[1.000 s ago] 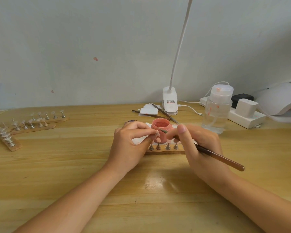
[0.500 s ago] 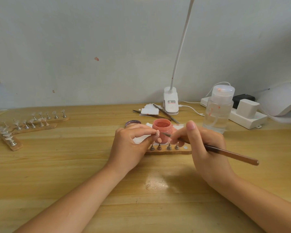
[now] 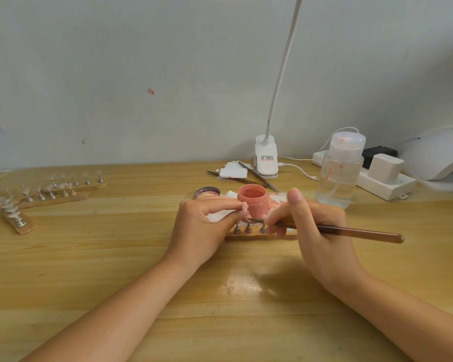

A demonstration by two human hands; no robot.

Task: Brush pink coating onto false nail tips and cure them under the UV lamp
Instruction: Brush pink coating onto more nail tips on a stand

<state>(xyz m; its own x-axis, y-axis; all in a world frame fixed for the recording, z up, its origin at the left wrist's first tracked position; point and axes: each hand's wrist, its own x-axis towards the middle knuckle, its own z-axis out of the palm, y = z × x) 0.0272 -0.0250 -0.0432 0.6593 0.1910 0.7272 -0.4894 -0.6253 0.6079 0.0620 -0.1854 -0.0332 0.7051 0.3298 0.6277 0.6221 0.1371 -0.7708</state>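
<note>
Glossy wooden table (image 3: 115, 257), glossy brown brush handle (image 3: 364, 233), clear plastic bottle (image 3: 338, 178), metal stands (image 3: 248, 228).

Pink jar (image 3: 252, 198), brown brush (image 3: 351, 232), white lamp (image 3: 266, 160), yellowish wooden table (image 3: 115, 257)

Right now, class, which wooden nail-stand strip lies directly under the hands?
The strip before the pink jar, its pegs bare; the three far-left strips hold clear tips.

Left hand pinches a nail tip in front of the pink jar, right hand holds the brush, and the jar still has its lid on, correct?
Not quite. In the head view the pink jar is open, with no lid on it. The rest stands: left hand pinches the nail tip, right hand holds the brush.
</note>
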